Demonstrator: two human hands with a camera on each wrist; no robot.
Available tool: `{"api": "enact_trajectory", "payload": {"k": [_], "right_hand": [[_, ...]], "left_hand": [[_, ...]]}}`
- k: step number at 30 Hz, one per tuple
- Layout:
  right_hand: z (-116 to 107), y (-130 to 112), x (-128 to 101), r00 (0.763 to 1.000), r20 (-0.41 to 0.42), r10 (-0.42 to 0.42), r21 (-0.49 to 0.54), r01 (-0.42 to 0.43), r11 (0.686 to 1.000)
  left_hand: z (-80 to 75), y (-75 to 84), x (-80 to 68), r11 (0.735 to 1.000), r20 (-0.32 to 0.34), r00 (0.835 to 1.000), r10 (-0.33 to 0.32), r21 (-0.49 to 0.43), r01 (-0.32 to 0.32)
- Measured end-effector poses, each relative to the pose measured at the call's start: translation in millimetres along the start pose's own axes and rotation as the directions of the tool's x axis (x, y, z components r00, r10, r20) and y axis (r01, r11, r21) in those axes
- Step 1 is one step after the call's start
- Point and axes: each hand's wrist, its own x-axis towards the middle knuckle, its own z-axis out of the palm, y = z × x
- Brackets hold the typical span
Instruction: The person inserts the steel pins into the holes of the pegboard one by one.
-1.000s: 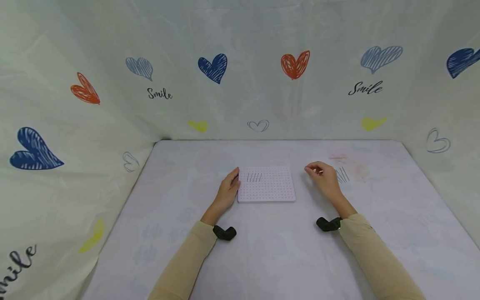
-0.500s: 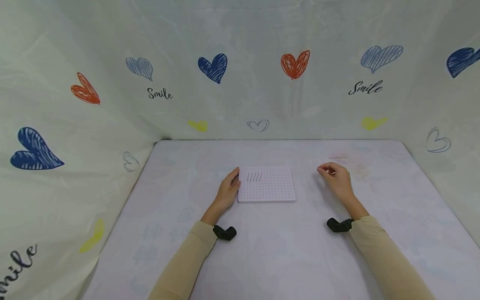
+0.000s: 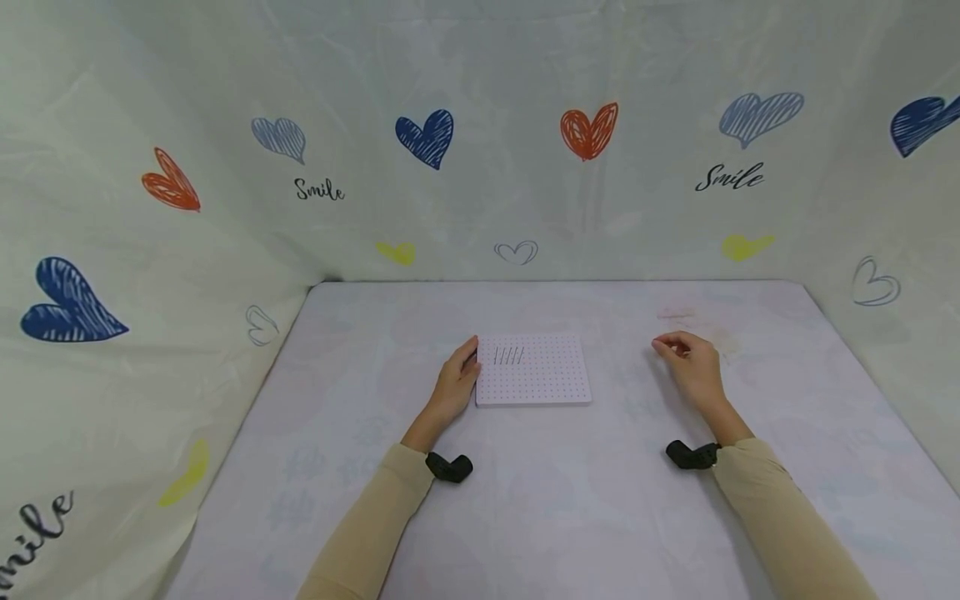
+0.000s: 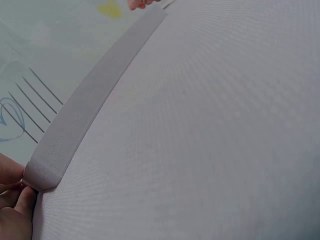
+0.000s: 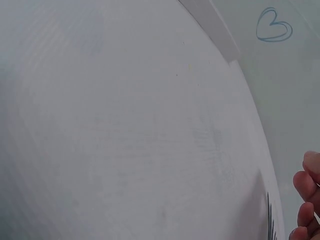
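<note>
A white board [image 3: 547,379] with rows of small holes lies on the table. Several thin dark rods [image 3: 509,356] stand in its upper left part, seen upright above the board's edge in the left wrist view. My left hand [image 3: 452,383] grips the board's left edge; the left wrist view shows the thumb and fingers [image 4: 11,170] pinching its corner. Over the table to the right of the board, my right hand [image 3: 693,367] hovers with loosely curled fingers and nothing visible in them. More thin dark rods [image 5: 270,220] lie near it in the right wrist view; the hand hides them from the head view.
A white table [image 3: 540,500] carries everything, with faint reddish marks [image 3: 678,314] beyond my right hand. A pale curtain [image 3: 510,200] printed with hearts and "Smile" hangs behind the table and along its sides. Both wrists wear black devices [image 3: 692,455].
My right hand has moved rightward, away from the board, and now covers the loose rods that showed beside it. My left hand, the board and its standing rods have stayed in place.
</note>
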Motion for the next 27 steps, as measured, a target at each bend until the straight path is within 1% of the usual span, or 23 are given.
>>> {"api": "enact_trajectory", "payload": {"k": [8,12,15,19,20,22,26,27], "right_hand": [[-4.2,5.2,0.4,0.999,-0.027,0.037,-0.018,-0.037,0.999],[-5.7,7.6,1.1,0.997,-0.031,0.065,-0.027,-0.066,0.997],[-6.1,10.4,1.6,0.996,-0.03,0.084,-0.027,-0.084,0.996],[-6.1,13.6,1.9,0.995,-0.033,0.091,-0.034,-0.093,0.995],[-6.4,13.8,1.9,0.995,-0.036,0.091,-0.035,-0.092,0.995],[-7.1,14.8,1.9,0.995,-0.036,0.091,-0.038,-0.092,0.995],[-7.5,18.4,2.3,0.995,-0.037,0.096,-0.042,-0.097,0.994],[-7.2,19.7,2.5,0.995,-0.038,0.097,-0.043,-0.099,0.994]], "left_hand": [[1.0,0.4,-1.1,1.0,-0.007,1.0,0.016,-0.019,-0.016],[0.7,0.4,-0.9,1.0,-0.005,1.0,0.022,-0.02,-0.022],[0.4,0.5,-0.3,1.0,-0.002,1.0,0.013,-0.02,-0.013],[1.0,-0.4,-0.4,0.999,-0.01,1.0,0.021,-0.029,-0.022],[1.1,4.7,-2.3,0.999,-0.014,1.0,0.024,-0.031,-0.024],[1.2,4.6,-2.5,0.999,-0.014,1.0,0.025,-0.027,-0.025],[0.9,5.9,-2.0,1.0,-0.008,1.0,0.002,-0.01,-0.002],[0.8,0.9,-0.2,1.0,-0.005,1.0,0.001,-0.006,-0.001]]}}
